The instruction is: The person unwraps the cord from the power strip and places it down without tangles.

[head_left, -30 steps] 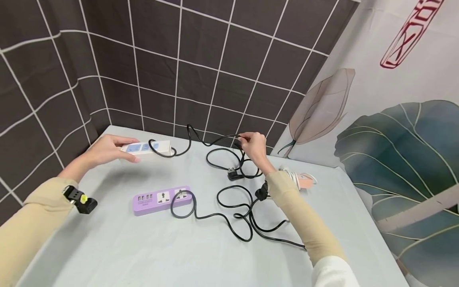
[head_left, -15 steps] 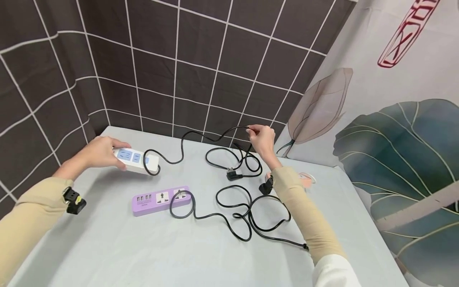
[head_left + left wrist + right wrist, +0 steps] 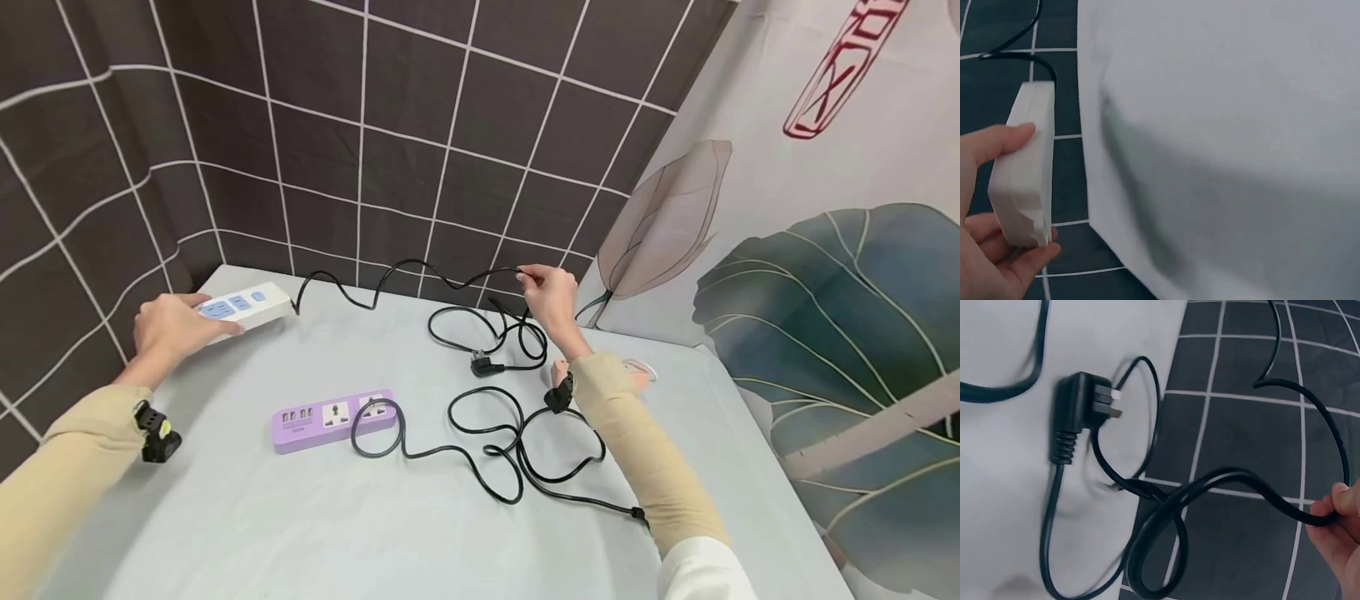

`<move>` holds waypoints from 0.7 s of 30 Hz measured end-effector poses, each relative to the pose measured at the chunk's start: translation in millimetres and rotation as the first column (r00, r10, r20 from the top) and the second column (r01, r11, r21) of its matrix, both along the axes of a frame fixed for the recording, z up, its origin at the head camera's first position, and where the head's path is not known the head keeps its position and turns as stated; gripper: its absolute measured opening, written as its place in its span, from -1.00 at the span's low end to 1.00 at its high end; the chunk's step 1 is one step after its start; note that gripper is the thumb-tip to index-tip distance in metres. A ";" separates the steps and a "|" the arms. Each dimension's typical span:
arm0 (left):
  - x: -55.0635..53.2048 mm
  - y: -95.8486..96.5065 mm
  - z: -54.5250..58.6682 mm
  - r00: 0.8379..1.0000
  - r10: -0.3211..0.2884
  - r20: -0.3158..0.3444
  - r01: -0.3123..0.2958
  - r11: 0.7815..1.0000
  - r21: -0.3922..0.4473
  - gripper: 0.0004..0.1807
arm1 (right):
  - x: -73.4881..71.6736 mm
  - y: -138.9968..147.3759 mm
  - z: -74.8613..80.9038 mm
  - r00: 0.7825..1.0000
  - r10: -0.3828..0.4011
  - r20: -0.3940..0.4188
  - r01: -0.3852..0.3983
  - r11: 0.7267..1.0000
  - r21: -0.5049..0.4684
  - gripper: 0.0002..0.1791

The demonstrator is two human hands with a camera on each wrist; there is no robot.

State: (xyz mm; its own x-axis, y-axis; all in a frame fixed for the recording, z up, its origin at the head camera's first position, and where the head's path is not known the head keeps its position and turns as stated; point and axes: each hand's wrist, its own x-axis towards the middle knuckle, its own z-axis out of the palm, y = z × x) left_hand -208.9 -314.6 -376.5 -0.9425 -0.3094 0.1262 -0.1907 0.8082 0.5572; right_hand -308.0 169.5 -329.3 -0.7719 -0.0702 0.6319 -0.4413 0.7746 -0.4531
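My left hand point(image 3: 168, 329) grips one end of a white power strip point(image 3: 258, 304) with blue sockets, held up over the table's back left corner. In the left wrist view, the thumb lies on one side of the strip point(image 3: 1025, 169) and fingers wrap under its end. A wavy black cord point(image 3: 372, 307) runs from the strip to my right hand point(image 3: 551, 296), which pinches it between thumb and fingertips above the back edge. Beyond that pinch, the cord hangs down into loose loops on the table. Its black plug point(image 3: 1082, 403) lies there with the pins showing.
A purple power strip point(image 3: 307, 429) lies front left, its own black cord point(image 3: 424, 455) coiling toward the right. A peach-coloured block point(image 3: 640, 379) with a white cord is partly hidden behind the right forearm. A dark tiled-pattern backdrop point(image 3: 315, 150) rises behind the table point(image 3: 315, 533).
My left hand has carried the white strip leftward and turned it. The cord loop that crossed over the strip has come off and stretched out. My right hand has moved up and right with the cord.
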 end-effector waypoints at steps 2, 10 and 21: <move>0.1 0.0 -6.2 0.998 0.068 0.013 -0.069 0.997 0.044 -0.14 | 2.1 -4.1 -4.3 1.000 0.020 -0.018 -0.020 0.999 0.031 -0.85; -5.2 6.1 -24.6 0.951 0.308 0.029 -0.307 0.931 0.196 -0.20 | 17.5 -37.7 -22.1 0.984 0.151 -0.099 -0.119 0.954 0.274 -0.85; -10.5 7.7 -37.1 0.898 0.438 0.048 -0.435 0.863 0.258 -0.18 | 39.1 -83.6 -40.0 0.936 0.340 -0.084 -0.227 0.772 0.594 -0.85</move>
State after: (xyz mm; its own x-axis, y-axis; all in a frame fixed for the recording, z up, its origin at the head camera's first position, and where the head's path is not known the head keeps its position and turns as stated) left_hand -219.4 -306.9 -413.6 -0.7026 -0.7116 -0.0036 -0.4830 0.4731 0.7368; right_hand -268.9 85.9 -369.3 -0.5379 -0.6565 0.5288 -0.7102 0.6909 0.1353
